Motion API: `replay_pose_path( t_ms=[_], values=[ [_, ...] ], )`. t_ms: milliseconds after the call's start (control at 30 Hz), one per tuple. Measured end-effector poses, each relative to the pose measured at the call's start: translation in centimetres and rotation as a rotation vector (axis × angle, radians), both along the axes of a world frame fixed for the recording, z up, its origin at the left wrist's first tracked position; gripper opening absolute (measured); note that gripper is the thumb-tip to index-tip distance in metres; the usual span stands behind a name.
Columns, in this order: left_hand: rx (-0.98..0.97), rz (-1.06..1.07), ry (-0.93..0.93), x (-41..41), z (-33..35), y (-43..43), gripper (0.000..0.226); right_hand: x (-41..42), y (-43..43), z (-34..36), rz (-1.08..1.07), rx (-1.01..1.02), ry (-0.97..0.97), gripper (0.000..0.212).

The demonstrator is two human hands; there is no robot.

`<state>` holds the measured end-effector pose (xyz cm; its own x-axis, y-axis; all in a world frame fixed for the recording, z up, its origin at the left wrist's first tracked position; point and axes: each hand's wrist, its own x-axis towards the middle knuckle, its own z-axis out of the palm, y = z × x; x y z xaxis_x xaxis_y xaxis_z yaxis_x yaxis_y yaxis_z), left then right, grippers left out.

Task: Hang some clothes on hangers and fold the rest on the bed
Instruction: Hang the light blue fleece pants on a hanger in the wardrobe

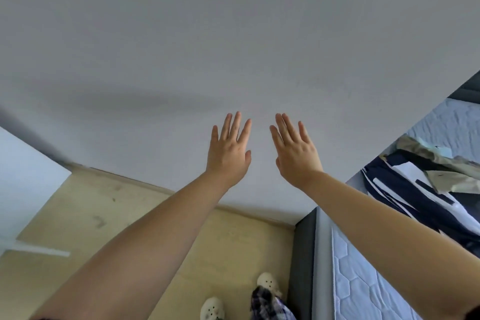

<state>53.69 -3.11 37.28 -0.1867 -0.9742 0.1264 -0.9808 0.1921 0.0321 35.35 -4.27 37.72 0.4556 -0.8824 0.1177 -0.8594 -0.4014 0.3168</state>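
My left hand (230, 149) and my right hand (294, 152) are stretched out in front of me against a plain grey wall (233, 34), fingers straight and spread, holding nothing. The bed (363, 280) lies at the right edge of the view, with a pale quilted mattress. On it lies a navy and white striped garment (405, 197), and beside it a beige and olive garment (436, 161). Both hands are well to the left of the clothes and apart from them. No hanger is in view.
A tan floor (104, 215) runs below the wall. A white panel or door (23, 184) stands at the left. My feet in white clogs (213, 308) stand next to the bed's dark frame (304, 267).
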Motion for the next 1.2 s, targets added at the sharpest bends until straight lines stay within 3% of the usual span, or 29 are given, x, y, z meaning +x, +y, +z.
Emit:
replay_pose_path(
  t_ms=[367,700,1200],
  values=[
    [0.121,0.244,0.063,-3.2,-18.4,2.8,0.073,-3.0,-1.2,-19.9,0.162,0.157,0.038,0.077],
    [0.052,0.255,0.027,-8.7,-37.8,2.9,0.073,-7.3,-1.2,-38.6,0.145,-0.016,0.062,0.072],
    [0.015,0.205,0.146,-35.9,-41.4,14.0,0.068,-33.3,10.8,-42.8,-0.052,0.042,-0.162,0.068]
  ],
)
